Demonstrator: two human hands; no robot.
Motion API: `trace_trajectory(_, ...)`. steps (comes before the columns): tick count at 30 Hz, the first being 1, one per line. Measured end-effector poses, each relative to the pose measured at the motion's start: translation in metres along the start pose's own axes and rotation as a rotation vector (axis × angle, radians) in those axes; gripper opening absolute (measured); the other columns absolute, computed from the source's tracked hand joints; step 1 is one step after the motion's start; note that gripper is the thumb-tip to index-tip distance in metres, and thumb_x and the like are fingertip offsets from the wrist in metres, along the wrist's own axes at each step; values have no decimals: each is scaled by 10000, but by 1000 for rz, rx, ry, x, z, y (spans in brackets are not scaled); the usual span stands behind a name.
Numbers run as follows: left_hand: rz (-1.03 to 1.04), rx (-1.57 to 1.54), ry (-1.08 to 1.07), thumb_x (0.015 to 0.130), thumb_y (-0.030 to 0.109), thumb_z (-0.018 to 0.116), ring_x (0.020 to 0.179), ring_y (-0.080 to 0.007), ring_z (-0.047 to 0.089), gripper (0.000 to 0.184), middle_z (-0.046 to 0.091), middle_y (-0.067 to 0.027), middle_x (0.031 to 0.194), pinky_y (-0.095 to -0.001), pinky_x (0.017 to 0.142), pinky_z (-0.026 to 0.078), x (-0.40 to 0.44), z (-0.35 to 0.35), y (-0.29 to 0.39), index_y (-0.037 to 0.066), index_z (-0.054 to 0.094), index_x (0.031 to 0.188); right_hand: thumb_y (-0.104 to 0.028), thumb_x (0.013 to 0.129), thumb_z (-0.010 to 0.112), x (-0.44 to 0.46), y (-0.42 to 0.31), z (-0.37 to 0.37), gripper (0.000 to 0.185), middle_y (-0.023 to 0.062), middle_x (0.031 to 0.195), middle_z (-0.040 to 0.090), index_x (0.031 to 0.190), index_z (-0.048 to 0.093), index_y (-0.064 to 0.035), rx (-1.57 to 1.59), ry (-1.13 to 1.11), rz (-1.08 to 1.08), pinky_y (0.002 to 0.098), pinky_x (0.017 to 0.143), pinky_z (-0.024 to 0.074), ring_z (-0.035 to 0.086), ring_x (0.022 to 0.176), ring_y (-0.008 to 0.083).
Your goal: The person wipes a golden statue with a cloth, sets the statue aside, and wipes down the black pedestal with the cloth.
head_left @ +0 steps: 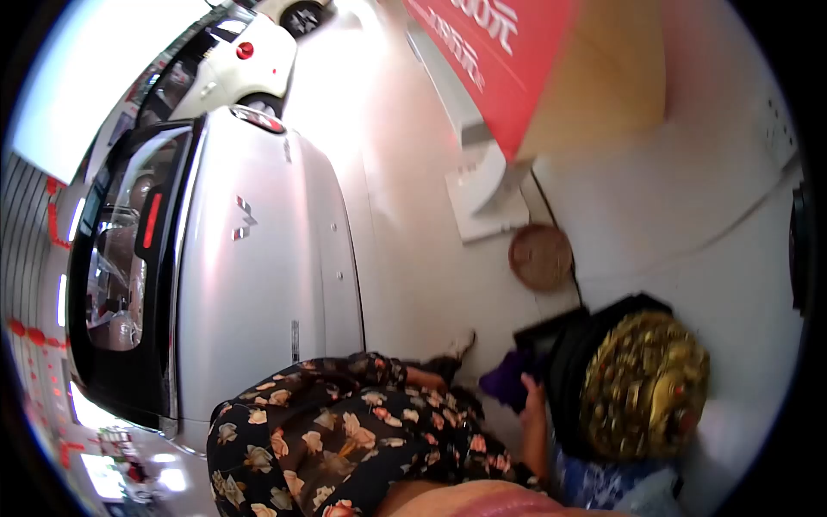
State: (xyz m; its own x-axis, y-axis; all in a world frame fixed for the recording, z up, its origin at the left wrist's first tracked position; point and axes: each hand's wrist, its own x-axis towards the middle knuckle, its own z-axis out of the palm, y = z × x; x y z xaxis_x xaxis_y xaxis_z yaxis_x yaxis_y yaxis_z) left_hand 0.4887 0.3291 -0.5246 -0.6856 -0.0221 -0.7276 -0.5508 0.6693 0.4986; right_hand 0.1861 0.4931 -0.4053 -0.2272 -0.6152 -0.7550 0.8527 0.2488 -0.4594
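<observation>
My right hand (533, 399) is closed on a purple cloth (506, 381), its fingers curled at the cloth's edge. The cloth is close to the black base (568, 370) of a large gold ornament (650, 388) with a knobbly, carved surface. I cannot tell whether cloth and base touch. My left hand (431, 379) is near the floor in front of my flowered black clothing; its fingers are lost in shadow and dark material. Blue patterned material (594, 482) lies beside the ornament, by my right forearm.
A silver car (258, 250) stands close on the left, with a white car (250, 65) beyond it. A red sign (508, 69) stands on a white base (487, 202). A round brown object (540, 257) and a dark cable (575, 284) are on the pale floor (413, 258).
</observation>
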Motion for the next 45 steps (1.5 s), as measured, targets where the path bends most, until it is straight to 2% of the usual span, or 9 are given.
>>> trace_trajectory(9, 219, 225, 30, 892, 360, 599, 916, -344, 676, 246, 698, -110, 915, -466, 706, 546, -30, -8, 38, 207, 725, 1038, -266, 832, 742, 6, 9, -8, 430, 76, 1095, 671, 1160, 625, -15, -56, 31, 64, 329, 845, 540, 657, 959, 170)
trace_trajectory(19, 84, -60, -597, 839, 315, 646, 983, -347, 680, 276, 716, -131, 1040, -456, 824, 536, -25, 24, 27, 164, 739, 1050, -290, 890, 678, -40, 37, 13, 305, 10, 897, 688, 998, 698, -6, -208, 148, 15, 276, 747, 512, 631, 788, 107)
trace_trajectory(23, -76, -71, -295, 910, 279, 591, 945, -402, 657, 358, 686, -217, 1003, -469, 835, 524, -85, -64, 65, 112, 594, 1226, -298, 907, 658, -28, 36, 51, 330, 8, 890, 688, 1019, 688, 12, -251, -70, -70, 280, 738, 510, 625, 775, 106)
trace_trajectory(26, -145, -734, 222, 1021, 347, 464, 1125, -349, 618, 500, 634, -212, 1217, -401, 942, 482, -66, -54, 60, 91, 409, 1447, -301, 941, 620, -35, 36, 60, 334, 14, 865, 684, 1033, 673, 16, -565, -66, -11, 294, 732, 501, 609, 771, 99)
trace_trajectory(29, -482, -1660, -11, 1022, 527, 359, 1297, -233, 493, 599, 497, -35, 1445, -368, 1091, 383, -60, -95, 122, 135, 414, 1472, -286, 956, 593, -38, 35, 74, 326, 52, 777, 659, 964, 651, 35, -567, -94, -270, 310, 729, 491, 577, 739, 115)
trace_trajectory(32, -374, -2037, 37, 1019, 546, 345, 1281, -206, 515, 615, 535, -60, 1414, -391, 1098, 392, -50, -135, 148, 102, 469, 1425, -283, 956, 600, -36, 6, 77, 347, 113, 769, 657, 942, 629, 62, -781, -123, -55, 340, 720, 490, 565, 726, 127)
trace_trajectory(37, -434, -1929, 113, 1030, 477, 376, 1236, -238, 563, 567, 581, -111, 1362, -393, 1089, 416, -34, -153, 154, 57, 496, 1391, -285, 954, 614, -66, -20, 67, 348, 151, 769, 668, 973, 641, 62, -717, -7, -82, 344, 698, 503, 626, 686, 201)
trace_trajectory(38, -462, -1979, 125, 1030, 478, 374, 1231, -240, 567, 571, 583, -115, 1358, -393, 1089, 419, -27, -153, 143, 51, 496, 1388, -276, 927, 627, -72, -17, 59, 319, 176, 910, 685, 1067, 659, 8, -771, 53, -78, 415, 761, 502, 651, 815, 343)
trace_trajectory(45, -318, -1873, 182, 1016, 444, 424, 1110, -212, 631, 527, 645, -110, 1248, -351, 997, 493, 0, -201, 161, 31, 549, 1318, 18, 885, 575, -123, -32, 5, 254, 129, 1083, 668, 1125, 647, -22, -1272, 313, -884, 396, 892, 515, 630, 1027, 315)
